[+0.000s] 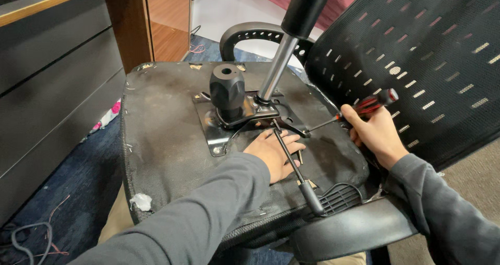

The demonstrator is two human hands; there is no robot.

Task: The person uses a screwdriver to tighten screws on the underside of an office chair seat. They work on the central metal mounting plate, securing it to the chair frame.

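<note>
An office chair lies upturned, its black seat underside (166,140) facing me. A metal mechanism plate (219,132) with a black knob (227,90) and a chrome gas cylinder (278,62) is fixed to it. My left hand (274,153) rests flat on the seat beside the plate, under a thin black lever (291,163). My right hand (375,134) grips a red and black screwdriver (372,104) whose tip points at the plate's right edge.
The mesh backrest (416,62) stands at the right, with an armrest (349,231) near me and another armrest (255,35) behind. A dark cabinet (52,88) is at the left. Cables (31,241) lie on the blue carpet.
</note>
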